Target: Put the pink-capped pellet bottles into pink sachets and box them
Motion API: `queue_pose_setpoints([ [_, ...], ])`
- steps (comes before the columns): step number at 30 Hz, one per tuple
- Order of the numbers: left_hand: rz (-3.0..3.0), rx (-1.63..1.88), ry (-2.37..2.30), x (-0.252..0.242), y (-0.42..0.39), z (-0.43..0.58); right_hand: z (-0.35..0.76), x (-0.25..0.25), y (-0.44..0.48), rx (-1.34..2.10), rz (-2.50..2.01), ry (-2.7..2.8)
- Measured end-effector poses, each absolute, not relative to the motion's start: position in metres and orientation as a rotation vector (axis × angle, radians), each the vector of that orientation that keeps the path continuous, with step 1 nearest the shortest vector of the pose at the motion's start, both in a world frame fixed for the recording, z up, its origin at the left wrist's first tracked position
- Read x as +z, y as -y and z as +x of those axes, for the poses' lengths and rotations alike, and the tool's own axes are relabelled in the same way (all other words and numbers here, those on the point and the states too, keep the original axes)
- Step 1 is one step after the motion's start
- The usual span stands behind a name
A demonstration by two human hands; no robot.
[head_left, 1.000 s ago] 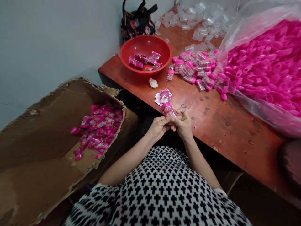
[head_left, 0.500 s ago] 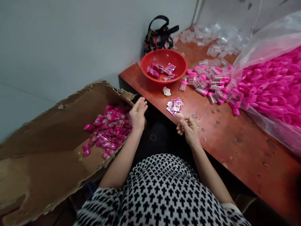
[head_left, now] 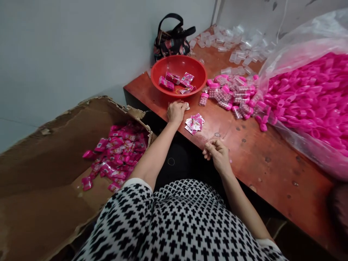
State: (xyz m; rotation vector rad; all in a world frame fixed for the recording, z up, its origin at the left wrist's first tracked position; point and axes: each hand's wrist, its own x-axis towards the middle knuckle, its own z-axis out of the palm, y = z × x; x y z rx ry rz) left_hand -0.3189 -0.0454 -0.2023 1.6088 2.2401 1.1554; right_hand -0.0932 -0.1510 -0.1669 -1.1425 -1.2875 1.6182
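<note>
The left hand [head_left: 176, 110] lies on the tabletop [head_left: 261, 156] just in front of the red bowl [head_left: 176, 64]. Its fingers are bent down over a small white lump [head_left: 186, 106] and touch it; whether they grip it cannot be told.

One second ago both hands held a wrapped pink bottle together close to the body. Half a second ago the left hand hung over the cardboard box [head_left: 49, 152], which stands well left of the bowl. That bottle is now out of both hands. It cannot be singled out among the wrapped pink bottles [head_left: 119, 152] heaped in the box.

The right hand [head_left: 217, 154] has stayed at the tabletop edge, nearer the body than the bowl. Its fingers are loosely clenched, thumb against fingertips, and nothing shows between them.

A small stack of pink labels [head_left: 194, 123] lies between the two hands, in front of the bowl. Capped bottles [head_left: 231, 96] of pink beads lie to the right of the bowl.
</note>
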Motion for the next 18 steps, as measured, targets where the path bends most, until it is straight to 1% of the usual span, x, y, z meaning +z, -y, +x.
queue_pose_setpoints([
  [4,1.807,1.286,-2.136,-0.198,0.076,-0.301,-0.091,-0.166,0.148,1.628,-1.142,1.294],
  [7,1.958,1.156,-1.990,-0.202,0.100,-0.282,-0.089,-0.163,0.143,1.661,-1.140,1.308],
  [10,1.937,1.082,-1.974,-0.212,0.108,-0.272,-0.089,-0.160,0.134,1.663,-1.114,1.351],
  [15,1.885,1.290,-1.922,-0.221,0.105,-0.269,-0.102,-0.167,0.099,1.436,-1.121,1.396],
  [18,1.862,1.445,-1.812,-0.212,0.114,-0.263,-0.115,-0.175,0.078,1.476,-1.083,1.337],
])
